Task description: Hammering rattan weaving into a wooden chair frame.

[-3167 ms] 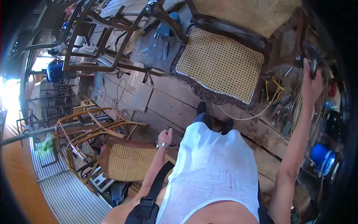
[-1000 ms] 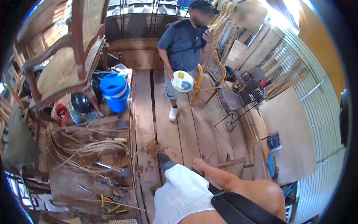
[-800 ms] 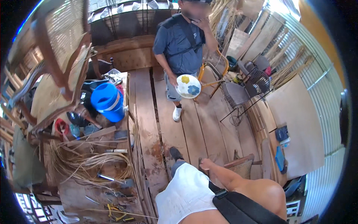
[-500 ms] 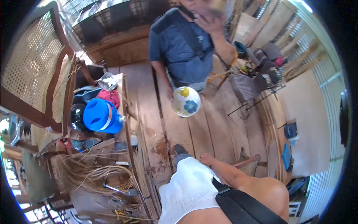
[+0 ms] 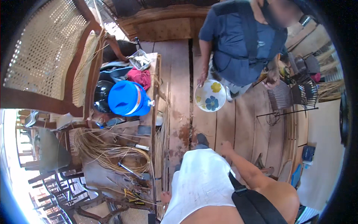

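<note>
My right hand [image 5: 226,148] hangs low over the plank floor beside my white shirt, and nothing shows in it. Close to the edge of the workbench is my left hand [image 5: 165,196], mostly hidden by my body. The fingers of both are too small and unclear to read as open or closed. Facing me, another person in a dark blue shirt holds a white bowl [image 5: 204,93] with blue and yellow flowers at its rim. That person's other hand [image 5: 271,79] is lowered at the waist.
On the left bench [image 5: 128,132] stand a blue water jug [image 5: 126,99], a black helmet [image 5: 102,96] and a red cloth [image 5: 140,77]. Coiled cane strips [image 5: 112,156] and a hammer [image 5: 130,170] lie nearer. A cane-backed chair [image 5: 48,48] rises at far left; a dark rack [image 5: 294,95] stands right.
My view has swung left, so the scene sits further right. The other person has lowered a raised hand from the face to the waist. My left hand has come into sight.
</note>
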Tool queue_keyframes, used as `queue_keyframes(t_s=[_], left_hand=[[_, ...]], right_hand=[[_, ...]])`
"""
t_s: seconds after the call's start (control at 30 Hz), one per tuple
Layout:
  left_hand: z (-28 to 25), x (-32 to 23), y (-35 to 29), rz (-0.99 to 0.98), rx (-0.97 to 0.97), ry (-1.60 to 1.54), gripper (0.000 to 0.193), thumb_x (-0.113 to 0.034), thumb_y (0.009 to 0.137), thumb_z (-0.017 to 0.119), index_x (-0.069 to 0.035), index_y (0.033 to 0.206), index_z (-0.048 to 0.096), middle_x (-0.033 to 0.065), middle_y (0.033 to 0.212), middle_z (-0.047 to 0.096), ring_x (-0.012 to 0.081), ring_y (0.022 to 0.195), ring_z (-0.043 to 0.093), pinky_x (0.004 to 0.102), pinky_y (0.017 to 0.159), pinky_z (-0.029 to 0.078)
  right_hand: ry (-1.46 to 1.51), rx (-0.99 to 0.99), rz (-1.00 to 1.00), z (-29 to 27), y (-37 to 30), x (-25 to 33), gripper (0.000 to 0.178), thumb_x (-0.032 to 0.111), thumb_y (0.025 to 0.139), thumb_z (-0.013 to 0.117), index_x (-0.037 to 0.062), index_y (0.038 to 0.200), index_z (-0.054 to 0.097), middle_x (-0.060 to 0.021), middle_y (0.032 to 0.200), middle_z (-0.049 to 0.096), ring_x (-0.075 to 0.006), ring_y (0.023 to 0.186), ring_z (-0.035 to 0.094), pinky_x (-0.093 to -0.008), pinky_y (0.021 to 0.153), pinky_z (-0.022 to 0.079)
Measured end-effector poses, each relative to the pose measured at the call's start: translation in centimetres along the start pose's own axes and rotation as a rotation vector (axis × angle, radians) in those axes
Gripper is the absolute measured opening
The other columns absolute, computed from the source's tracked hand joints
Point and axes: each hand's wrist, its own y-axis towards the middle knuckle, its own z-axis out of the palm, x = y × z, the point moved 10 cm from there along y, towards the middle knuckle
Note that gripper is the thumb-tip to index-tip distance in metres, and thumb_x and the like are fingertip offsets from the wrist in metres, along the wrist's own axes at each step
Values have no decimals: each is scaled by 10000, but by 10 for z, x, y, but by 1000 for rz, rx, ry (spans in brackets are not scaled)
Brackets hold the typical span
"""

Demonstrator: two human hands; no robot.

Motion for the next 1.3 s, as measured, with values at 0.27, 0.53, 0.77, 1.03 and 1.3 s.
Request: queue_keyframes(t_s=[0.27,0.53,0.77,1.03,1.3], left_hand=[[35,-80,82,-355,281,-709,826,-793,974,292,-62,1132,643,102,1053,713,253,954,667,422,808,523],[42,-332,45,121,1024,-1780,934,-865,916,244,-170,1514,425,135,1455,539,310,1322,537,494,1068,458],[2,-157,35,-374,490,-1442,875,-811,905,447,-118,1439,453,131,1221,661,313,980,662,447,814,560],[-20,49,-19,-643,147,-1347,504,-606,1014,508,-116,1119,556,100,928,738,189,724,671,328,551,533],[-79,-217,-23,-247,-7,-1430,479,-479,1063,499,-97,1351,512,114,1164,694,184,818,663,283,712,533]], right_hand=[[584,-113,-354,-131,-65,271,419,248,939,670,7,1279,627,-233,1071,669,-359,981,662,-425,861,532],[182,-304,-1348,-112,-227,460,504,273,993,560,39,1436,510,-228,1312,544,-395,1169,558,-422,1013,467],[426,-82,-538,-118,-59,422,580,240,991,530,-13,1492,385,-258,1061,672,-453,1052,628,-470,929,509],[155,-288,-624,-233,82,506,427,213,929,538,52,1323,580,-261,1091,711,-434,1013,695,-525,877,546],[915,498,-501,-158,-24,420,313,330,1012,601,54,1109,712,-40,810,680,-114,716,661,-279,595,513]])
